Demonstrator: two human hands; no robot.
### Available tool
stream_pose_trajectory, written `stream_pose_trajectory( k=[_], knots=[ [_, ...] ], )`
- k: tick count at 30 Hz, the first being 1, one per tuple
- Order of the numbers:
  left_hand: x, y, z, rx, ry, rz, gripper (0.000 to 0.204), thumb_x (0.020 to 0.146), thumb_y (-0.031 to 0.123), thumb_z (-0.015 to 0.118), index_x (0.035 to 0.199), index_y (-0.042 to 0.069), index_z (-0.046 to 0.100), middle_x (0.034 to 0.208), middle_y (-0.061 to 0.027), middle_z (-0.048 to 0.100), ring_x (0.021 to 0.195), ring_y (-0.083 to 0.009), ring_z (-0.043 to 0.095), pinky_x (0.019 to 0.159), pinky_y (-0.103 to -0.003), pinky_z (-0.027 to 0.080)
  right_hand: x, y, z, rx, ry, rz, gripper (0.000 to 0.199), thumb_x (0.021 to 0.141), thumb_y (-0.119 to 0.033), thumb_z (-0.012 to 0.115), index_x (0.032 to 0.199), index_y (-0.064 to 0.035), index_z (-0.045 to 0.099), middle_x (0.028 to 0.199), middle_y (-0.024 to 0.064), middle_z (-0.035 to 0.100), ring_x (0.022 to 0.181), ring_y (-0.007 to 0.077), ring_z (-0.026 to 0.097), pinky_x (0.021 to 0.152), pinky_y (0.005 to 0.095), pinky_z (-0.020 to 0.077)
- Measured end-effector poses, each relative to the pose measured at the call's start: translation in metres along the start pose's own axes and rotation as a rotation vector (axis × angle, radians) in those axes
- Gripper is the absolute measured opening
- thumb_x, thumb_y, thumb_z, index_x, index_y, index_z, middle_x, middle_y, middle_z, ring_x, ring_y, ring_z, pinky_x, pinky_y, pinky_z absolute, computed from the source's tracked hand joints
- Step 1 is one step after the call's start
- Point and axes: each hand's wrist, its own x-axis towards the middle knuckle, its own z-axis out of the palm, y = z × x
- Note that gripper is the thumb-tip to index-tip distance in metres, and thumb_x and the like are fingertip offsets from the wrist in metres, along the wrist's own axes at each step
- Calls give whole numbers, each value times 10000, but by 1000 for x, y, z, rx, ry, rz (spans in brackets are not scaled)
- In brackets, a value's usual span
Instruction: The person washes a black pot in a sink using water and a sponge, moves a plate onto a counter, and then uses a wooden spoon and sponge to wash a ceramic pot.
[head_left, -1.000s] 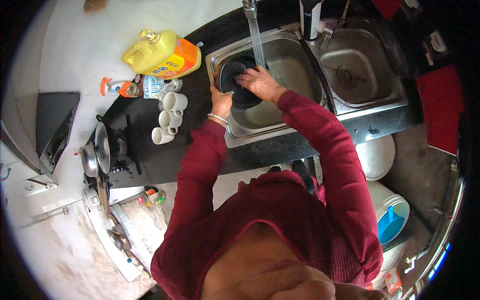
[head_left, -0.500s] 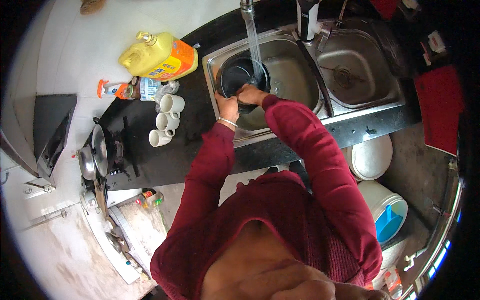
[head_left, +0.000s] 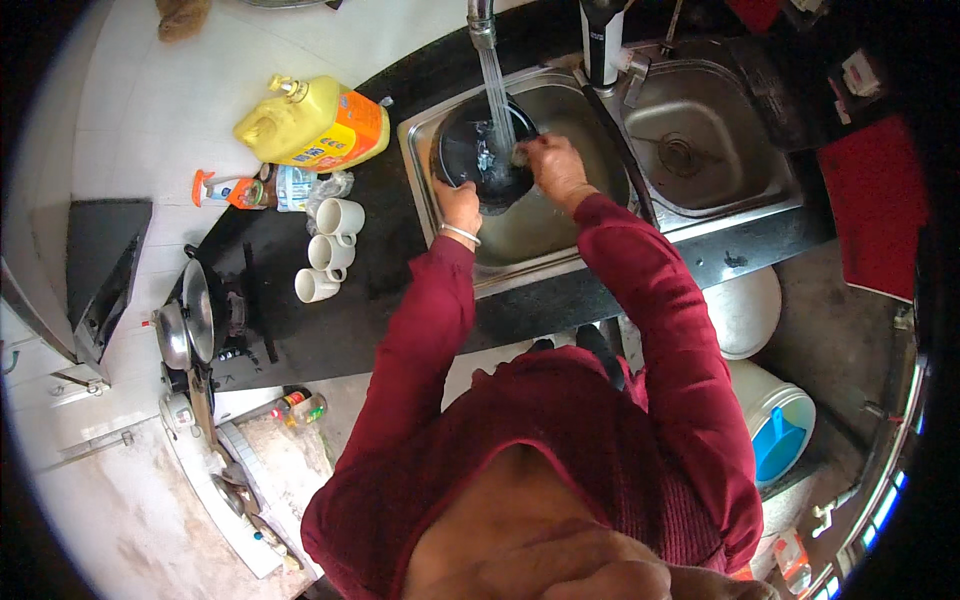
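A round black pot tilts in the left sink basin, under water running from the tap. My left hand is closed on the pot's near-left rim. At the pot's right rim my right hand is closed on a small greyish-green scouring pad, mostly hidden by the fingers. Water splashes inside the pot.
White mugs stand in a row left of the sink. Behind them are a yellow jug and a spray bottle. Pans sit at far left. A second basin lies to the right, buckets below.
My right hand has moved from inside the pot out to the right, over its rim. My left hand still grips the pot, which now shows more of its inside.
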Motion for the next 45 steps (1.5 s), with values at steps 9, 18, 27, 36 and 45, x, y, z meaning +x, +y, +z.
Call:
stream_pose_trajectory(
  k=[9, 18, 27, 36, 45],
  knots=[
    [-14, -19, 8, -749, -387, -862, 492, 754, -54, 370, 1245, -45, 338, 1264, -258, 380, 1164, -460, 368, 925, -692, 298, -5, 26, -22, 1228, 379, 723, 276, 870, -130, 477, 1072, 24, 587, 945, 81, 626, 788, 140, 568, 711, 243, 454],
    [-28, -31, 19, -719, -256, -747, 470, 726, -60, 442, 1194, -39, 400, 1185, -227, 466, 1080, -421, 473, 907, -607, 387, -32, 42, -21, 1384, 374, 857, 267, 892, -152, 488, 1090, 2, 580, 974, 61, 613, 837, 142, 574, 727, 268, 463],
    [25, 8, -8, -136, -175, 151, 743, 655, -150, 430, 1345, 37, 227, 1266, -125, 413, 1159, -227, 413, 1009, -306, 279, -43, 30, -8, 1427, 128, 970, 243, 886, -154, 499, 1066, -31, 605, 943, 30, 621, 797, 132, 577, 697, 268, 467],
    [23, 76, -25, 702, 64, 723, 813, 611, -113, 472, 1360, -20, 170, 1333, -241, 282, 1260, -357, 269, 1064, -382, 184, -44, 36, 0, 1311, 49, 901, 244, 883, -139, 503, 1062, -9, 606, 933, 34, 626, 813, 110, 576, 717, 248, 460],
    [14, 115, -52, 698, 113, 906, 816, 604, -126, 448, 1365, -2, 180, 1321, -246, 288, 1257, -366, 273, 1065, -394, 173, -42, 29, 6, 1002, -122, 854, 220, 861, -145, 520, 1010, -38, 640, 859, 19, 632, 761, 107, 570, 682, 238, 450]
  ],
)
